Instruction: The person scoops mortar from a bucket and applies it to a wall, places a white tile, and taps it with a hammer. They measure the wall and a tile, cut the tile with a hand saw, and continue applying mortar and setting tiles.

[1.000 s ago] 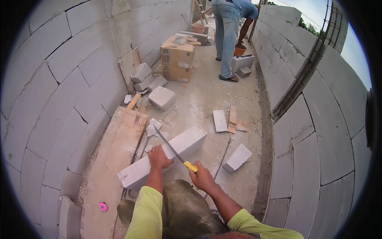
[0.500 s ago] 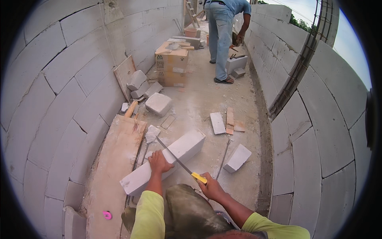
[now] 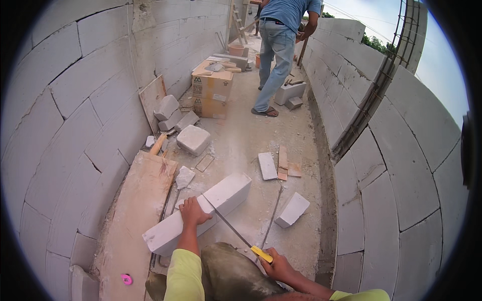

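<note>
A long pale aerated concrete block (image 3: 228,193) lies slantwise on the floor in front of me. My left hand (image 3: 193,212) presses down on its top, fingers curled over the far edge. In my right hand (image 3: 277,266) is the yellow handle of a handsaw (image 3: 232,228), gripped low and to the right of the block. The saw's thin dark blade runs up and left across the block's top, just right of my left hand. Whether the blade has cut into the block, I cannot tell.
On the left lies a wooden board (image 3: 131,215) with a pink tape measure (image 3: 126,279). Block offcuts (image 3: 292,209) and thin tile pieces (image 3: 282,161) are scattered around. Farther off stand a cardboard box (image 3: 213,90) with tools and a person in jeans (image 3: 275,52). Block walls (image 3: 401,165) flank both sides.
My right hand has drawn the saw back, down and to the right, so less blade extends past the block. The other person has straightened somewhat and shifted their arms.
</note>
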Demonstrator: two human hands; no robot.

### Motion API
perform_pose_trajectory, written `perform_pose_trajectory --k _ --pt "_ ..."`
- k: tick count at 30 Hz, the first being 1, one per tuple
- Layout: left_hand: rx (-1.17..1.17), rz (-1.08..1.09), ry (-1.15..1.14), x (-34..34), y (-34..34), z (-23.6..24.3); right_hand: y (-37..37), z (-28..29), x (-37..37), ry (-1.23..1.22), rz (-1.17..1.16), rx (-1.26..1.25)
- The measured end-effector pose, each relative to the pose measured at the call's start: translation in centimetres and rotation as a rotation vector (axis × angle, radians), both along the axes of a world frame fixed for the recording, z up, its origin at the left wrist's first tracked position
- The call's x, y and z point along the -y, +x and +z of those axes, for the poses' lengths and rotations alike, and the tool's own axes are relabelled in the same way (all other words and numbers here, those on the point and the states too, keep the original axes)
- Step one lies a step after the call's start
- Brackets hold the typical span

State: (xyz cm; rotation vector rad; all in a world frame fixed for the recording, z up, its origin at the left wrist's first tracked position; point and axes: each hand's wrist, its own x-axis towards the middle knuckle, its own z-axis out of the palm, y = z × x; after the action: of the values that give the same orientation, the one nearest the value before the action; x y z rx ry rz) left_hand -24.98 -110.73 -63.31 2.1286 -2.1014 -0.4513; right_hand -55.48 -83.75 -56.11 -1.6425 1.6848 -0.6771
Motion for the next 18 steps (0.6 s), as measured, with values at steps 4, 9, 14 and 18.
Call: perform_pose_trajectory --k 4,9,14,18 --pt "0.001 -0.037 0.026 0.2 -2.1 -1.1 6.0 -1.4 11.8 0.068 -0.054 -0.025" --pt "0.001 0.029 0.089 2.5 2.1 1.1 2.1 -0.8 2.8 0.029 -0.014 0.05" --pt "-0.049 -0.015 0.093 3.5 -0.1 0.3 1.5 -2.0 5.8 -0.033 -0.08 0.016" --pt "-0.067 -0.011 0.149 4.8 3.2 -0.5 3.9 0.0 10.1 0.099 0.029 -0.042"
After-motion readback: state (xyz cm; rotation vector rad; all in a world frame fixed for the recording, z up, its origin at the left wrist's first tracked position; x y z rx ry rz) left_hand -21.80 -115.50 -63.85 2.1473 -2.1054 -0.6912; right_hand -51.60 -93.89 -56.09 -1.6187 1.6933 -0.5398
